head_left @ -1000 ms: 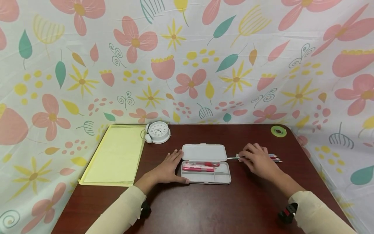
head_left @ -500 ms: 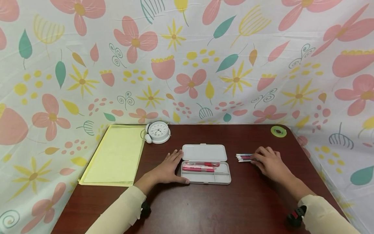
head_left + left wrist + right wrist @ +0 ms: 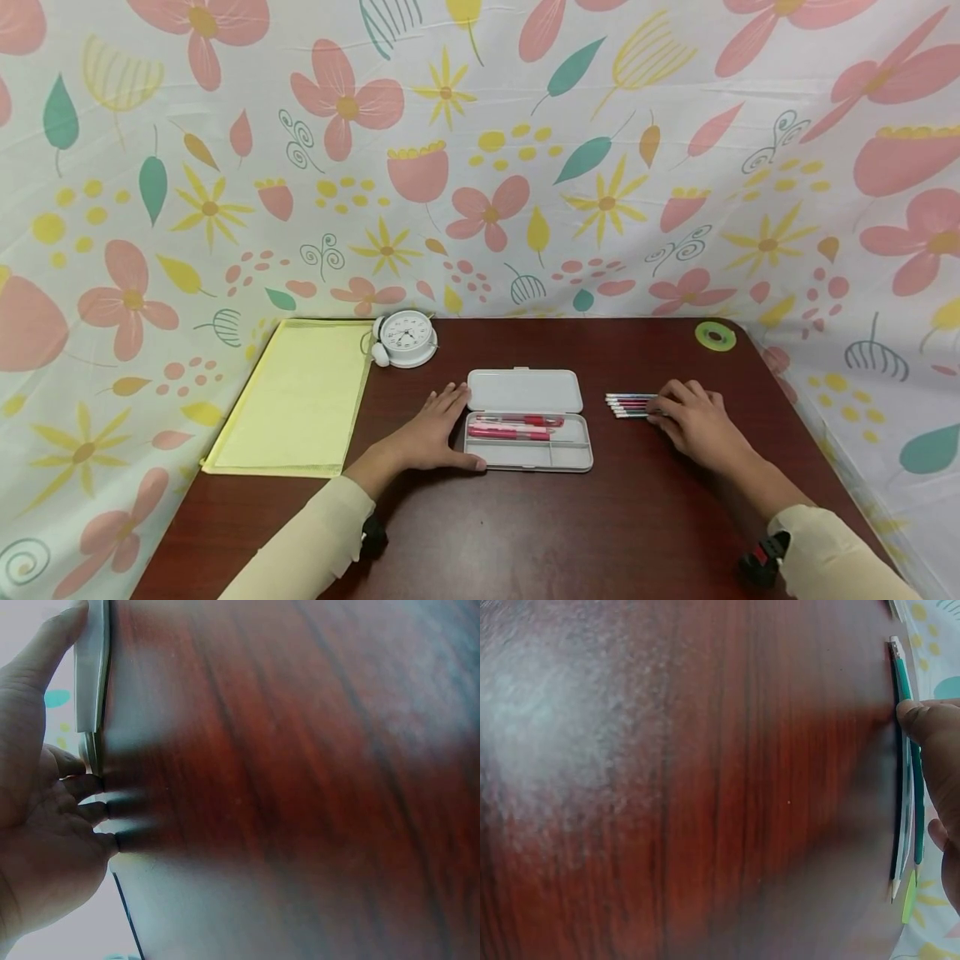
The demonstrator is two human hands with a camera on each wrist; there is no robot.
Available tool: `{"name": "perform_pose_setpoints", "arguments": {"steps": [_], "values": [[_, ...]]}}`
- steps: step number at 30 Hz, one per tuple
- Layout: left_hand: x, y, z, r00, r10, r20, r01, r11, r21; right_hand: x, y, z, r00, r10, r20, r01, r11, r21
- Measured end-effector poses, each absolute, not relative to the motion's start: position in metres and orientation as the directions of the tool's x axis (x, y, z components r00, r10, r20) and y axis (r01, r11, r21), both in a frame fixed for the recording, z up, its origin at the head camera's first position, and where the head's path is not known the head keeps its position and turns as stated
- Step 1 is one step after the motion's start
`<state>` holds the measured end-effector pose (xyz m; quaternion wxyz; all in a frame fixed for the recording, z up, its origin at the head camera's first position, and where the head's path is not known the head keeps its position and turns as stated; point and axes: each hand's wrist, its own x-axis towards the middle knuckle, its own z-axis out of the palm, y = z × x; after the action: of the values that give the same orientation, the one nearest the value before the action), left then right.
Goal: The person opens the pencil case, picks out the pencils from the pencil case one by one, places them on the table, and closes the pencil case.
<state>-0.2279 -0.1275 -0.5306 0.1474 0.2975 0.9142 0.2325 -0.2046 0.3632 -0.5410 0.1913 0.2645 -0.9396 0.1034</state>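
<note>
A white pencil case [image 3: 525, 392] lies open on the table, with red and pink pens [image 3: 510, 432] in its upper compartment. Along the case's left side rests my left hand [image 3: 431, 433], fingers spread, thumb at the near corner; the left wrist view shows it beside the case edge [image 3: 91, 667]. To the right of the case lies a row of several pencils [image 3: 626, 402], white ends pointing left. My right hand [image 3: 693, 421] covers their other ends. In the right wrist view its thumb and a finger pinch a green pencil [image 3: 902, 675], nearest me in the row.
A yellow zip folder [image 3: 292, 400] lies at the left of the table. Next to it, at the back, is a white alarm clock [image 3: 407, 335]. A green roll of tape [image 3: 715, 336] sits in the far right corner. Floral cloth [image 3: 480, 167] hangs behind.
My right hand has moved right, and the pencil that stuck out toward the case is now level with the row. A green pencil now shows at its near side. The left hand stays put.
</note>
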Motion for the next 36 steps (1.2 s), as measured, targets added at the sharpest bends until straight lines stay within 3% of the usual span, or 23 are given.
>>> {"name": "perform_pose_setpoints", "arguments": {"steps": [10, 17, 36], "values": [[-0.236, -0.133, -0.550, -0.773, 0.628, -0.087, 0.478, 0.669, 0.569, -0.203, 0.361, -0.541, -0.788, -0.451, 0.419, -0.532, 0.841, -0.095], [-0.228, -0.130, -0.532, -0.771, 0.627, -0.109, 0.475, 0.682, 0.556, -0.203, 0.360, -0.543, -0.790, -0.446, 0.420, -0.528, 0.844, -0.095], [-0.229, -0.127, -0.533, -0.780, 0.611, -0.133, 0.473, 0.716, 0.513, -0.204, 0.352, -0.539, -0.786, -0.432, 0.442, -0.528, 0.841, -0.117]]}}
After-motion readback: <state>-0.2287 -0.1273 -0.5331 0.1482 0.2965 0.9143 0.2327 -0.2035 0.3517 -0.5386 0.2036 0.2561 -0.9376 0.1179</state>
